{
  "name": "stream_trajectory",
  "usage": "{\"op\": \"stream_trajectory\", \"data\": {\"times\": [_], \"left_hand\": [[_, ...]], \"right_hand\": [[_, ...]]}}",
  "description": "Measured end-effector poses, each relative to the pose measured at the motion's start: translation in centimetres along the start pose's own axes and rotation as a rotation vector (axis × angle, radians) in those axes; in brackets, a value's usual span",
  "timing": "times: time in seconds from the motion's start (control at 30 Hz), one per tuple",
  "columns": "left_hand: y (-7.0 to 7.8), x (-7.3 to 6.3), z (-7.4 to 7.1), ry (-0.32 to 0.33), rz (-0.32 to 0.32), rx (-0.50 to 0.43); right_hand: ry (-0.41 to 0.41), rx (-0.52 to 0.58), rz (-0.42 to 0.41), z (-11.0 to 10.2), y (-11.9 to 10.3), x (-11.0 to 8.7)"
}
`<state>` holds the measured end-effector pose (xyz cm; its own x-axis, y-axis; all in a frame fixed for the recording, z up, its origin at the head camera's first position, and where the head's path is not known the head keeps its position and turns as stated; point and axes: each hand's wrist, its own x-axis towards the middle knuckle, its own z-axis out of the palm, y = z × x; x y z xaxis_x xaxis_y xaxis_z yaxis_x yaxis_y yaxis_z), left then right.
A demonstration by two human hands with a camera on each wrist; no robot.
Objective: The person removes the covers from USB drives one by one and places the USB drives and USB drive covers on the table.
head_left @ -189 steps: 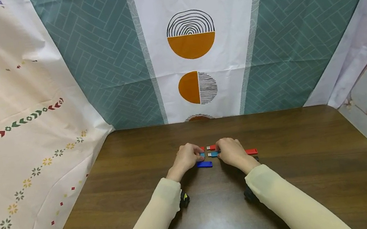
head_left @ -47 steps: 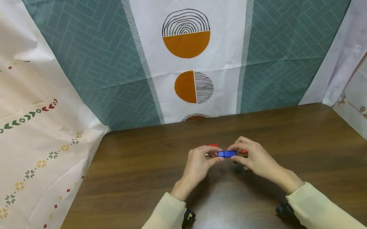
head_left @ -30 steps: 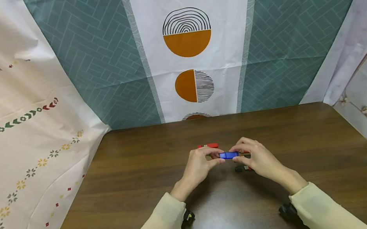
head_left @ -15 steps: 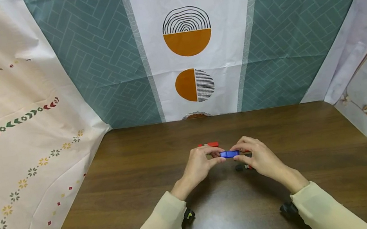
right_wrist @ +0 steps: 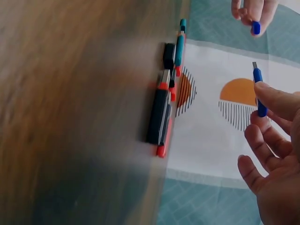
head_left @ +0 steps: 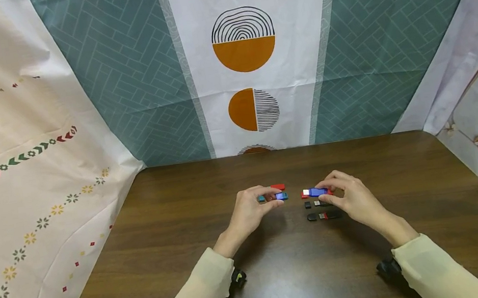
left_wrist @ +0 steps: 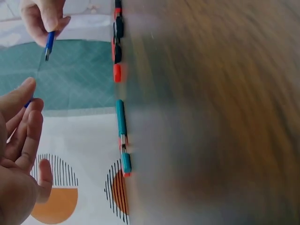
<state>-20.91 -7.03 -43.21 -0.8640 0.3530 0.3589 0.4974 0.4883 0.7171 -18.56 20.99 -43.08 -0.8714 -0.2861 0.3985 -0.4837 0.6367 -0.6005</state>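
Above the table, my right hand (head_left: 357, 198) pinches a blue USB stick (head_left: 317, 192) between thumb and fingers. Its bare metal plug points left, plainly seen on the stick (right_wrist: 259, 93) in the right wrist view. A short gap away, my left hand (head_left: 248, 212) holds the small blue cap (head_left: 279, 196) at its fingertips. In the right wrist view that cap (right_wrist: 256, 28) shows below the left fingers. The left wrist view has the cap mostly hidden by the left thumb and fingers; the stick (left_wrist: 49, 42) is apart from it there.
On the wooden table (head_left: 178, 240) lie other USB sticks with caps off: a teal one with its cap (head_left: 261, 198), a red one (head_left: 277, 187) behind, another red one (head_left: 304, 195), a black one (head_left: 320, 203) and a black-and-red one (head_left: 332, 214). Patterned cloth hangs behind.
Earlier the blue stick lay on the table while both hands were at the teal one. Then both hands held the blue stick in one piece; now its cap is off and the hands have parted sideways.
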Motion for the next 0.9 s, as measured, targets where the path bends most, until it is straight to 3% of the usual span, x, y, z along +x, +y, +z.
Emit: {"op": "stream_trajectory", "data": {"times": [0.57, 0.9], "left_hand": [[-0.02, 0.16, 0.63, -0.006, 0.004, -0.015], [-0.3, 0.11, 0.73, 0.018, 0.046, -0.013]], "right_hand": [[0.004, 0.014, -0.035, 0.52, -0.12, 0.21], [-0.015, 0.009, -0.022, 0.68, -0.05, 0.06]]}}
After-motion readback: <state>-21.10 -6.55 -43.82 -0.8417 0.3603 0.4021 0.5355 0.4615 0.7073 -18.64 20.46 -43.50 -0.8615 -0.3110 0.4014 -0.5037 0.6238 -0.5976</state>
